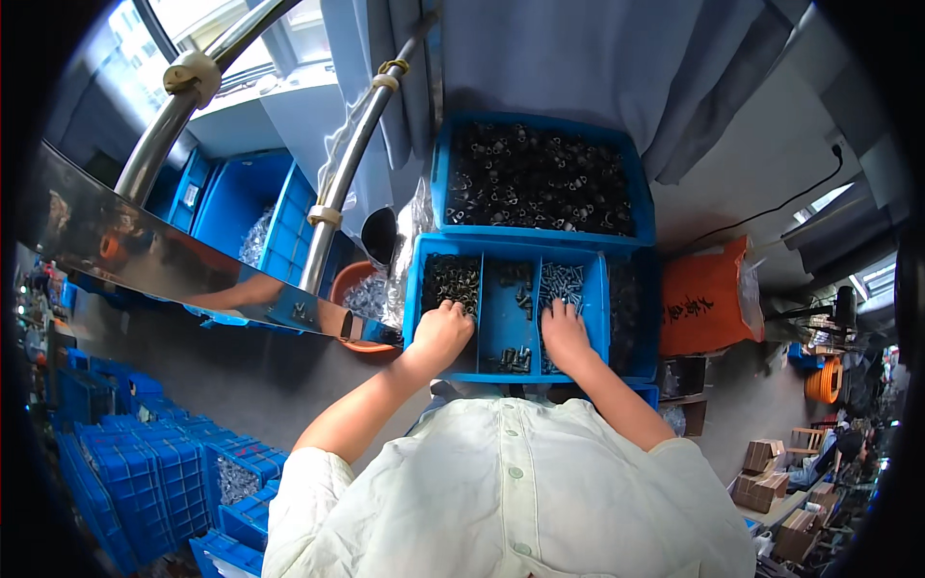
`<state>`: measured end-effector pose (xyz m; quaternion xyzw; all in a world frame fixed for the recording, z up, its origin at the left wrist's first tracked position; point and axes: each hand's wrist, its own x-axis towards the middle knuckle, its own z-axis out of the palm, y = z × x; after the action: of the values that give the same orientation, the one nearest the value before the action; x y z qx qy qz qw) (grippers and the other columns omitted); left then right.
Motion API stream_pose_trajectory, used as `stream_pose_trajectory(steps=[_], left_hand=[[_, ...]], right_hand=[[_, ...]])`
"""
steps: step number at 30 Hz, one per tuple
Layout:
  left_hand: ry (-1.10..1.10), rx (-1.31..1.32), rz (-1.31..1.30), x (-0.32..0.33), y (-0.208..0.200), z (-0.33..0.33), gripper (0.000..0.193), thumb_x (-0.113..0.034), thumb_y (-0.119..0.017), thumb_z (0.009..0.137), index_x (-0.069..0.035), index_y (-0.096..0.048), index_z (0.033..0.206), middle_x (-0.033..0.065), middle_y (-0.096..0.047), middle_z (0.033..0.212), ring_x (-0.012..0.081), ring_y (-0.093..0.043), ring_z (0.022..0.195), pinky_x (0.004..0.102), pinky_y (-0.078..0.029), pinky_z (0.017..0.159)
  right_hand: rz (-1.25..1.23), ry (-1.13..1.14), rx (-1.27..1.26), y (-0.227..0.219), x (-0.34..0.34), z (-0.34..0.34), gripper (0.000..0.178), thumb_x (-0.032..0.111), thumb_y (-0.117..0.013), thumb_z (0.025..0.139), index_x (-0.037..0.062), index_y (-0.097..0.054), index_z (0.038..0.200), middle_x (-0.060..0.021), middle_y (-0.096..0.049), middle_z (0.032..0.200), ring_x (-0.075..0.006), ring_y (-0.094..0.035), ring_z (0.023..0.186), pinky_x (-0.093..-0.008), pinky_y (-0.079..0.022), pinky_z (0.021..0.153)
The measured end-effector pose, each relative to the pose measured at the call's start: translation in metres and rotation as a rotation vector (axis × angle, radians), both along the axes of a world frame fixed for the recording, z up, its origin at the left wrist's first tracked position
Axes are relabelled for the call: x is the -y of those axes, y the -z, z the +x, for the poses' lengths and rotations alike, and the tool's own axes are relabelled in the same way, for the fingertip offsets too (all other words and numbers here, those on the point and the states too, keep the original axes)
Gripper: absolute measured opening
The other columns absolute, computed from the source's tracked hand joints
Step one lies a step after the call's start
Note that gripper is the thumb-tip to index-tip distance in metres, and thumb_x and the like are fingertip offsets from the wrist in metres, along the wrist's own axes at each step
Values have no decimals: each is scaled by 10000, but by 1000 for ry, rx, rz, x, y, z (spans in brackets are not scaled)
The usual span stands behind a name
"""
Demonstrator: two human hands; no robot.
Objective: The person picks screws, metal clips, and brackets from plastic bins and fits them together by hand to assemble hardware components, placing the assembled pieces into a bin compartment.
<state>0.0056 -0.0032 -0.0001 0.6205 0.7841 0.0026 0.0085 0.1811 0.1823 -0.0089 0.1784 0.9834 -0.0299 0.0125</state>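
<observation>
A blue divided bin is in front of me, split into three compartments. My left hand is at the left compartment, fingers curled down against a heap of small dark metal parts. In the right compartment lie silvery screws, and the bent fingers of my right hand dip into them. Whatever either hand pinches is hidden beneath the fingers. Between the hands, the middle compartment carries small dark cylindrical fittings, with more of them at its far end.
Behind it stands a larger blue crate full of black clamp-like parts. A shiny metal chute with steel tubes reaches in from the left, above an orange bowl of clear pieces. An orange sack sits at right; blue crates are stacked lower left.
</observation>
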Motion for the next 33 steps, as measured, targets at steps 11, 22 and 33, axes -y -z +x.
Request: stream_pose_trajectory(steps=[11, 22, 33], left_hand=[[-213, 614, 131, 4, -29, -15, 61, -64, -592, 808, -18, -612, 774, 151, -666, 928, 284, -665, 828, 336, -545, 667], [-448, 1412, 465, -20, -31, -16, 95, -85, -563, 844, -44, -603, 768, 62, -619, 801, 169, -605, 711, 294, -490, 576], [13, -172, 167, -107, 0, 4, 117, -148, -588, 772, -72, -676, 771, 78, -649, 807, 218, -623, 789, 309, -480, 636]], right_hand=[[-960, 224, -212, -40, -29, -1, 135, 28, -621, 800, -21, -614, 925, -146, -618, 890, -252, -615, 804, -370, -512, 715], [-1516, 544, -392, -53, -36, 9, 101, 89, -593, 863, 14, -617, 925, -69, -615, 789, -174, -611, 718, -295, -514, 656], [-171, 1, 144, -4, -25, -6, 125, 62, -580, 759, 0, -640, 850, -205, -639, 840, -372, -643, 782, -444, -514, 689]])
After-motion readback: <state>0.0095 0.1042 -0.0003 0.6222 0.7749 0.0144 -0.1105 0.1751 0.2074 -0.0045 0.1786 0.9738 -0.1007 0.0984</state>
